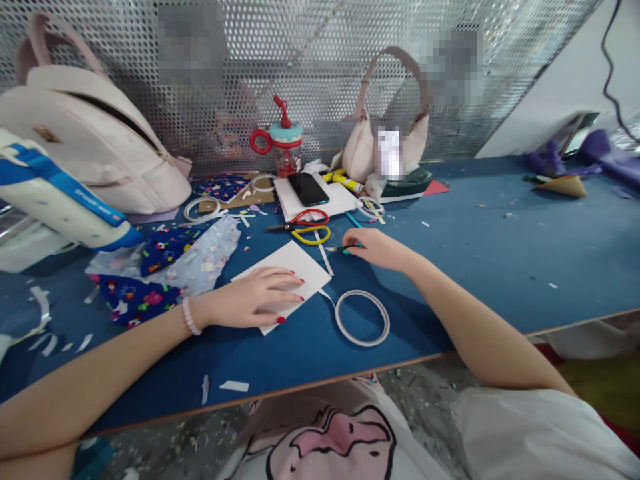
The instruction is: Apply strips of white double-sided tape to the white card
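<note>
My left hand lies flat with fingers spread over a white paper sheet, which looks folded. Beyond the sheet's right corner, my right hand is closed around a small craft knife, its pale pointed tip facing left. A roll of narrow white tape rests to the right of the sheet, its loose end running to the sheet's edge. A thin white strip lies between the sheet and the knife tip. Scissors with one red and one yellow handle lie just behind the sheet.
Patterned blue fabric or paper is at left, near a large blue-and-white package and a pale backpack. At the back are a phone, a red-handled cup and a handbag. Paper scraps dot the table.
</note>
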`<action>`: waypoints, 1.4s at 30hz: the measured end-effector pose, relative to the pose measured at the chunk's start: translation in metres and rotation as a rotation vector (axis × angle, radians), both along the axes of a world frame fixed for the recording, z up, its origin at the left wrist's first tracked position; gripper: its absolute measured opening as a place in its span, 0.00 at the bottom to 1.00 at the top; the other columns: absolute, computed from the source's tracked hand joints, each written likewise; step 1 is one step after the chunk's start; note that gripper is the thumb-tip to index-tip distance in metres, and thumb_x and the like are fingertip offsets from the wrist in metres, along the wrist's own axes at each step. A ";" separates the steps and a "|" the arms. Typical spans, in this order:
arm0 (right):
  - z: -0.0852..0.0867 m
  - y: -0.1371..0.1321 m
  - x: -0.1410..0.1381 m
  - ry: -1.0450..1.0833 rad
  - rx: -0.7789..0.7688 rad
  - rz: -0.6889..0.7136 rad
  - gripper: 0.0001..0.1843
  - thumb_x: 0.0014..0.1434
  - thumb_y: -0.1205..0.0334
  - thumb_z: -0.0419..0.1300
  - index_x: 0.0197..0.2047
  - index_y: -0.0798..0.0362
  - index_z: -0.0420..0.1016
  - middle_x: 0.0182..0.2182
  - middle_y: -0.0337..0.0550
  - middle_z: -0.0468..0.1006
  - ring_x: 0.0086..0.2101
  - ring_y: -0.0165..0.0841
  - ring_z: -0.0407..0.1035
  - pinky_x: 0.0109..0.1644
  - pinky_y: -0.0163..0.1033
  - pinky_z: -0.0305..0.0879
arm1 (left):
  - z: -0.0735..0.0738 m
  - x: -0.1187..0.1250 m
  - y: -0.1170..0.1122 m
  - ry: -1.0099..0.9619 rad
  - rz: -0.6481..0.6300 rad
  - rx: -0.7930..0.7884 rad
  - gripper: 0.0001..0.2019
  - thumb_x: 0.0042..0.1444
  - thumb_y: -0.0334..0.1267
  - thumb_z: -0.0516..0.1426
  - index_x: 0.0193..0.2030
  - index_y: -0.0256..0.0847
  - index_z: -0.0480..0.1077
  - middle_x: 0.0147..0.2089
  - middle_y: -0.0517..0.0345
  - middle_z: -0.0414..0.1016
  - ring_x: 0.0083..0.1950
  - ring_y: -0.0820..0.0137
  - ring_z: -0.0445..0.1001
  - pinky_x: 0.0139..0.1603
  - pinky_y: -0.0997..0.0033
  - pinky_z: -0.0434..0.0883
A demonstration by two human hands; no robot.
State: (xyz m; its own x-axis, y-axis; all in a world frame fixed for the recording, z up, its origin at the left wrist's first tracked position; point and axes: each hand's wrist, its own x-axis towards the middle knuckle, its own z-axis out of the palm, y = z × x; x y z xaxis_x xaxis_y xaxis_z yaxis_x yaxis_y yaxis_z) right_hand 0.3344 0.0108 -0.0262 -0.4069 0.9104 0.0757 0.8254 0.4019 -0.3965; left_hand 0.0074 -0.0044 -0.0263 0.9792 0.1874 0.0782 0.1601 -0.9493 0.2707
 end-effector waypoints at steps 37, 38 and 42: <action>0.017 -0.029 -0.027 -0.255 0.208 0.521 0.10 0.68 0.64 0.54 0.37 0.55 0.74 0.33 0.43 0.77 0.38 0.35 0.68 0.42 0.39 0.58 | -0.001 0.001 0.000 0.020 -0.017 0.036 0.21 0.67 0.43 0.51 0.65 0.49 0.64 0.68 0.50 0.62 0.69 0.55 0.58 0.70 0.51 0.55; 0.018 -0.030 -0.028 -0.271 0.221 0.519 0.11 0.68 0.64 0.53 0.36 0.55 0.74 0.33 0.43 0.76 0.38 0.35 0.68 0.42 0.39 0.57 | -0.001 0.001 0.000 0.021 -0.021 0.041 0.21 0.67 0.43 0.51 0.65 0.49 0.64 0.68 0.49 0.62 0.69 0.55 0.58 0.70 0.51 0.55; 0.022 -0.036 -0.030 -0.356 0.275 0.517 0.10 0.68 0.67 0.54 0.37 0.55 0.76 0.34 0.44 0.76 0.39 0.36 0.67 0.40 0.39 0.54 | -0.001 0.002 0.000 0.014 -0.042 0.048 0.20 0.67 0.42 0.51 0.64 0.48 0.65 0.69 0.50 0.63 0.69 0.54 0.58 0.69 0.51 0.55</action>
State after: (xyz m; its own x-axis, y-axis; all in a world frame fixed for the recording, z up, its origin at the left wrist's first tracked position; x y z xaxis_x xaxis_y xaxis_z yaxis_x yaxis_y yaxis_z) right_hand 0.3043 -0.0252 -0.0041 -0.8272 0.5590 0.0577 0.5613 0.8268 0.0364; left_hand 0.0089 -0.0042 -0.0270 0.9871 0.1429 0.0720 0.1237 -0.9670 0.2228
